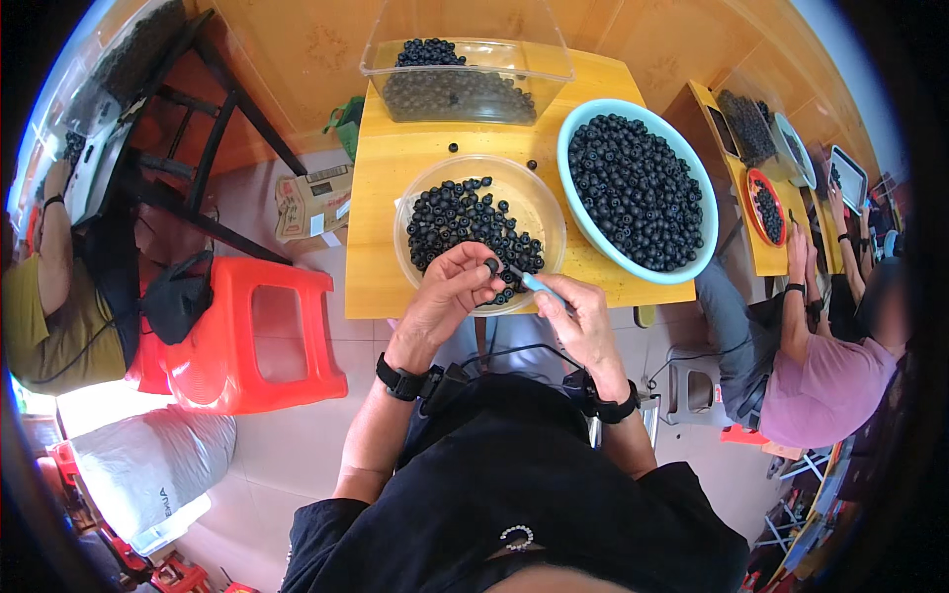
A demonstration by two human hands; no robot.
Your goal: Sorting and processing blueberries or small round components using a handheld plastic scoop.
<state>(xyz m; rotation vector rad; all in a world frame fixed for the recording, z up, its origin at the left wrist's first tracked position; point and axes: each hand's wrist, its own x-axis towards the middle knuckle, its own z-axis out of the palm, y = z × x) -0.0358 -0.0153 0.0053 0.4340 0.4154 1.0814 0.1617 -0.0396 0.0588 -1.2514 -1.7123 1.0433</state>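
Observation:
My left hand (pixel 457 287) pinches one small round black bead (pixel 491 265) between thumb and fingertips. In my right hand (pixel 583 321) is a slim tool with a light blue handle (pixel 535 284); its dark, narrow tip points at the bead, and its exact kind is too small to tell. Both hands are over the near edge of a clear round tub (pixel 550 212), partly filled with loose black beads (pixel 455 212). To the right, a pale turquoise basin (pixel 708 227) is heaped with many more of them.
At the table's (pixel 381 178) back stands a clear rectangular bin (pixel 524 61) holding beads. Two stray beads lie before it. A red stool (pixel 247 336) and a seated person (pixel 59 306) are at left. Another person in pink (pixel 825 385) works at right, near an orange-red tray (pixel 753 183).

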